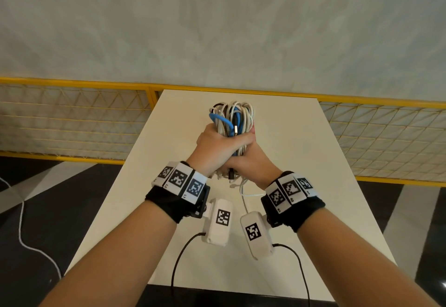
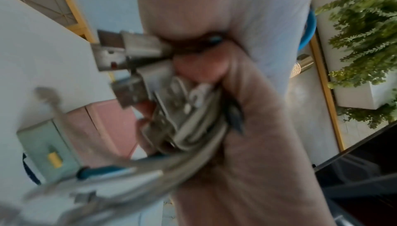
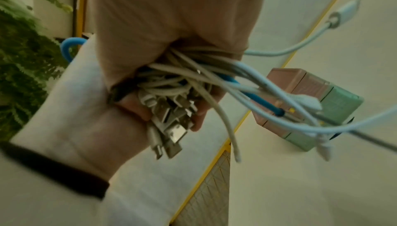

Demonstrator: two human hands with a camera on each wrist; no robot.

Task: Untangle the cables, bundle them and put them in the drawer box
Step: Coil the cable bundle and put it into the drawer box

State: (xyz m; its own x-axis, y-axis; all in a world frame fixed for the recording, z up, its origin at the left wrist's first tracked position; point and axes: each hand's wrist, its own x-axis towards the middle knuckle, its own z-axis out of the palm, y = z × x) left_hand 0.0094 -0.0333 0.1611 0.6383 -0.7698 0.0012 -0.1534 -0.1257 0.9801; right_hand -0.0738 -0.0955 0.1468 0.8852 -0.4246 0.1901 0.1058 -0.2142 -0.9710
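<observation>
At frame centre, the left hand (image 1: 212, 148) and right hand (image 1: 251, 159) both clench the cable bundle (image 1: 233, 118) above the surface (image 1: 301, 161); its loops stick out above the fists, plugs dangling below.

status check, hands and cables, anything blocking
Left hand and right hand both grip the white, blue and black cable bundle. Pink-and-green drawer box on table. Loose ends dangle.

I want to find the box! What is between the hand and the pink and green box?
In the right wrist view, loose white cable ends and one blue cable hang from the right hand, crossing before the drawer box.
</observation>
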